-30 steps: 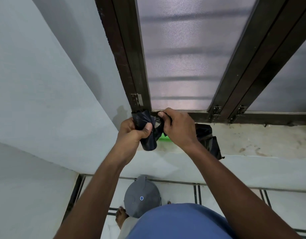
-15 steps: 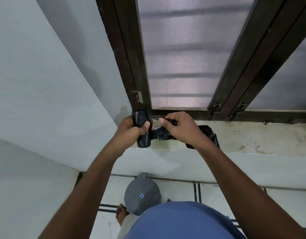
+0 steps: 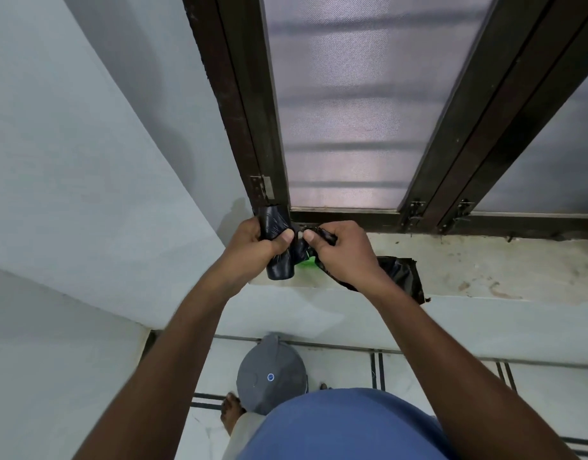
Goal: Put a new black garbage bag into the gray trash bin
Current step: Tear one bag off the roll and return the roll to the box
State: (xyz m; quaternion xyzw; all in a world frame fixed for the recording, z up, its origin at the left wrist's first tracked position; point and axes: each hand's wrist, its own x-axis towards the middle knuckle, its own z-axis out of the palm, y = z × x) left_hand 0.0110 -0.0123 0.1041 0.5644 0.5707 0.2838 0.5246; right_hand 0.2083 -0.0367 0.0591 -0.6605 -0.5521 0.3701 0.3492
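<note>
The left hand (image 3: 253, 242) grips an upright roll of black garbage bags (image 3: 275, 240), while the right hand (image 3: 342, 252) pinches the loose bag end (image 3: 400, 273) just beside it. Far below the grip stands the gray trash bin (image 3: 271, 373), lid closed.

— What are we wearing?
— A blue top (image 3: 345, 426) and pale trousers (image 3: 243, 433). Our forearms are bare, no sleeves reaching them.
— Shoes?
— None; our one visible foot (image 3: 231, 411) is bare. No rings or watch.
</note>
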